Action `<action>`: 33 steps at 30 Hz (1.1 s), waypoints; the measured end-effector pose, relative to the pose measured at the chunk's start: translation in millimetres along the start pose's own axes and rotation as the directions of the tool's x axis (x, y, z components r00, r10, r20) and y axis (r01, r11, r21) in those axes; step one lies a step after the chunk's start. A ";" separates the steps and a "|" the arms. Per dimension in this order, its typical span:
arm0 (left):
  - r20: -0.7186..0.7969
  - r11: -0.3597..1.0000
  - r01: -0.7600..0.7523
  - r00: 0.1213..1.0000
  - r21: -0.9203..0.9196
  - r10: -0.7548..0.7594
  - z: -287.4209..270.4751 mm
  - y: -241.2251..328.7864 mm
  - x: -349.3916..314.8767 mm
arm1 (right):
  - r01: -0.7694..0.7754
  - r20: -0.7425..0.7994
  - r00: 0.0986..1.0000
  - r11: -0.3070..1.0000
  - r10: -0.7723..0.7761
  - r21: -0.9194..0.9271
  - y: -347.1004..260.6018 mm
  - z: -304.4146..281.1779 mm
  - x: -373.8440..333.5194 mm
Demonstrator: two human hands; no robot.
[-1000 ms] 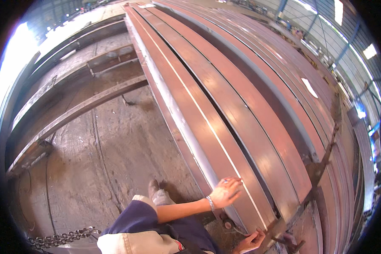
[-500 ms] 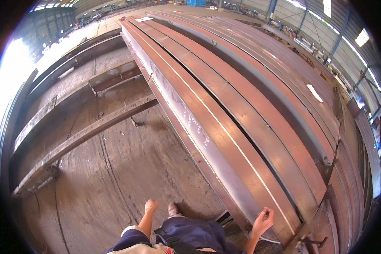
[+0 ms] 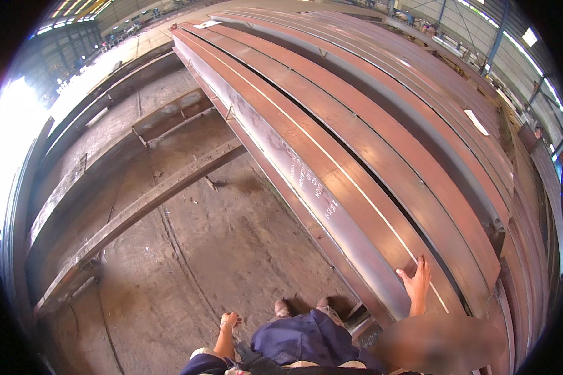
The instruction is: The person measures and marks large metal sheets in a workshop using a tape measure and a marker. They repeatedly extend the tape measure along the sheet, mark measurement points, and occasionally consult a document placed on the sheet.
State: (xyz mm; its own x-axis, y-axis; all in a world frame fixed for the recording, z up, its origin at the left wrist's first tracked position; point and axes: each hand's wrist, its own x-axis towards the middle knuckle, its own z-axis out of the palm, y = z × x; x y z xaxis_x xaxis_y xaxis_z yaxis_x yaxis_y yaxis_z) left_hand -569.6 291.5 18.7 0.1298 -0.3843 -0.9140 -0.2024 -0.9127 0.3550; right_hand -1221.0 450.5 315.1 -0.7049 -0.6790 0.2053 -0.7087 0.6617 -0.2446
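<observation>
My right hand (image 3: 417, 282) lies on the nearest long reddish-brown steel beam (image 3: 306, 147), its fingers stretched out and the thumb apart. The fingertips are beside a thin pale measuring tape (image 3: 355, 184) that runs lengthwise along the beam's top. Nothing shows in the palm. My left hand (image 3: 230, 319) hangs low over the floor at my side, away from the beams, with loose fingers and nothing visible in it. White handwritten marks (image 3: 316, 187) are on the beam's near side face. A blurred patch hides the area below my right wrist.
More long steel beams (image 3: 413, 134) lie side by side to the right, with dark gaps between them. Low steel support rails (image 3: 150, 200) cross the dirty floor (image 3: 225, 250) on the left. A white strip (image 3: 476, 122) rests on the far beams. My boots stand beside the nearest beam.
My right hand has gone from curled fingers above the beam's near end to spread fingers farther along, by the tape. The view has shifted; my left hand still hangs low.
</observation>
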 end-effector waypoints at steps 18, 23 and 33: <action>-0.044 0.958 0.049 0.998 0.281 -0.038 110.2 39.8 -19.7 | 0.112 -0.116 0.988 0.987 -0.098 0.119 -29.5 5.8 18.8; 0.104 0.954 -0.178 0.982 0.243 0.157 149.9 87.5 -23.9 | 0.107 -0.124 0.988 0.981 -0.088 0.162 -26.8 9.8 19.2; -0.042 0.854 -0.182 0.972 0.486 0.231 206.9 174.0 -98.8 | 0.046 -0.066 0.997 0.973 -0.032 0.225 -29.0 3.6 32.5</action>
State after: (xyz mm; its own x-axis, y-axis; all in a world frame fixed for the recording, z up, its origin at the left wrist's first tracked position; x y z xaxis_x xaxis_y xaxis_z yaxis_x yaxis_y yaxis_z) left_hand -818.6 199.4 130.2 0.1197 -0.5902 -0.7983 -0.6688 -0.6422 0.3745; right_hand -1223.3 408.1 325.4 -0.6825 -0.6772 0.2750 -0.7152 0.5412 -0.4423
